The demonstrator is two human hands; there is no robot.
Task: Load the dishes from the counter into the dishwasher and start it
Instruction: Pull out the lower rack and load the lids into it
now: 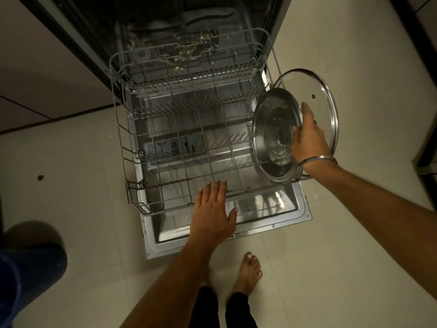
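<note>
Lids going to lower rack (165,147), pulled out over the open dishwasher door (272,216).
Right hand (309,138) is gripping a glass lid (326,102) and a smaller steel lid (267,129), standing on edge at the rack's right side. Left hand (212,209) is hovering flat, fingers spread, holding nothing, at the rack's front rim.

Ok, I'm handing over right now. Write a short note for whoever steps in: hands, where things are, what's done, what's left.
Right hand: holding two lids together at the right edge of the lower rack, a large glass lid and a smaller steel lid in front of it, both tilted on edge.
Left hand: open, empty, at the front rim of the lower rack.
Dishwasher door is down and the lower rack is pulled out, with nothing in it yet.
Done: dishwasher opened, rack out.
Left: stand the lids between the tines, load the remaining dishes (counter is out of view), push the rack in, shut the door, start it.
</note>
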